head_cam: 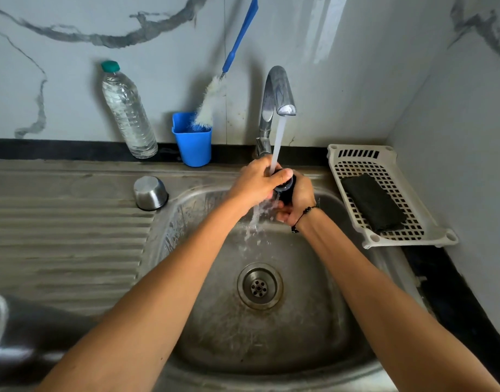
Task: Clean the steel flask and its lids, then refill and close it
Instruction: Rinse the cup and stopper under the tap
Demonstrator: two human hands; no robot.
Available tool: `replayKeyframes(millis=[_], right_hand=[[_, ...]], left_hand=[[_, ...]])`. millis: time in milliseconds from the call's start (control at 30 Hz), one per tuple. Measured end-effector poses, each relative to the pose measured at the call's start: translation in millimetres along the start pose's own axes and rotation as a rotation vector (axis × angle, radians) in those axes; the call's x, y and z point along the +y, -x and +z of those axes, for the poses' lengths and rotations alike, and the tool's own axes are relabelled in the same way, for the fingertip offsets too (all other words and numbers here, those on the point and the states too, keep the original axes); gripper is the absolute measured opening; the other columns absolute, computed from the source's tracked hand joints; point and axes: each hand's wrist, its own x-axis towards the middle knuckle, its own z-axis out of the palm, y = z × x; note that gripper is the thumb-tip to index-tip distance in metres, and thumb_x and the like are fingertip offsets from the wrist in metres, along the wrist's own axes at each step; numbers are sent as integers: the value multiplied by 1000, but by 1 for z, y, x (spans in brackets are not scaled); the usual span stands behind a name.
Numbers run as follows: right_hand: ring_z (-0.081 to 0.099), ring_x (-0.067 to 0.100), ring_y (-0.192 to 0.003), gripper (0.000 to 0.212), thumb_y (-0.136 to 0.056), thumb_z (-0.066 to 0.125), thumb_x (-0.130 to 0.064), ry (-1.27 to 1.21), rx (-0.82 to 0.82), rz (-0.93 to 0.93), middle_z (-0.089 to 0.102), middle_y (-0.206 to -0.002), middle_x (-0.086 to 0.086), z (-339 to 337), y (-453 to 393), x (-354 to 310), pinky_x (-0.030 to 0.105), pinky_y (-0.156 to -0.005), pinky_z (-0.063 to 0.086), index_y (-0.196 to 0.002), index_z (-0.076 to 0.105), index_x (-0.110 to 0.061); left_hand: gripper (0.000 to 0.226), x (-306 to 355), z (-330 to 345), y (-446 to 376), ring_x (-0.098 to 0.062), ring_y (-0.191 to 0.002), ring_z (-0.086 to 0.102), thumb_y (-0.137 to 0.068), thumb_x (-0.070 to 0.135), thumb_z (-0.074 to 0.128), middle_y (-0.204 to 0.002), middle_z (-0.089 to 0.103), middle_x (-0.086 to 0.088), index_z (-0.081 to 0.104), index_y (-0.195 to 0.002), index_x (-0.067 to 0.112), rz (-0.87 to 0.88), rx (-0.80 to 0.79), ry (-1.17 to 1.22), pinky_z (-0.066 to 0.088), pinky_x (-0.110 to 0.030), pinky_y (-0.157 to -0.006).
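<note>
Right now both hands are over the sink (pixel 314 321), under the running tap (pixel 277 91). Left hand (pixel 257 183) and right hand (pixel 298 203) are both wrapped around a dark stopper lid (pixel 285 189), fingers curled on it; water (pixel 278 140) hits it and spills off below. Steel cup lid (pixel 150 192) sits upside down on the drainboard (pixel 59 222), well left. Flask body: dark shape at lower left edge, can't tell for sure. Water bottle (pixel 127 111) and blue cup (pixel 192 140) with bottle brush (pixel 212 103) against the wall; white basket (pixel 384 165) with dark cloth (pixel 373 202) at right.
</note>
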Motion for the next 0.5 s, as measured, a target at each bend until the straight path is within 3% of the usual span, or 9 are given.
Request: replayKeyframes(millis=[100,200,267,400,500], right_hand=[[34,10,-33,48,-95,27,-47,-43,-13,-7,48,-46,-1,5,2,5,10,-34,21,-69,52,-16],[31,10,-31,48,-96,27,-44,-54,-29,7,44,-42,-3,8,7,8,10,-34,20,-61,46,-18],[31,9,-30,46,-96,29,-40,-66,-19,31,43,-41,-3,7,9,9,11,-34,20,-58,44,-18],[36,9,-29,44,-95,32,-38,-68,-39,90,46,-42,-3,4,11,3,10,-33,23,-59,48,-18],[46,11,-35,51,-98,29,-46,-75,-64,90,53,-53,2,5,10,-2,15,-34,34,-70,56,-12]], left_hand=[[41,2,7,2,-27,-81,62,-97,44,46,-90,64,-12,61,-105,6,22,160,-179,53,-40,-69],[39,6,7,10,-27,-88,60,-103,34,33,-91,61,-10,58,-107,4,4,212,-233,51,-37,-72],[32,4,6,15,-23,-87,56,-104,26,32,-93,56,-4,56,-112,5,-55,179,-172,45,-27,-68],[20,-2,1,22,-11,-71,54,-101,12,39,-103,57,-8,58,-103,16,-131,72,73,44,-23,-60],[24,-6,-2,27,-12,-89,61,-96,9,51,-105,61,-4,55,-116,21,-169,-39,250,54,-25,-76]])
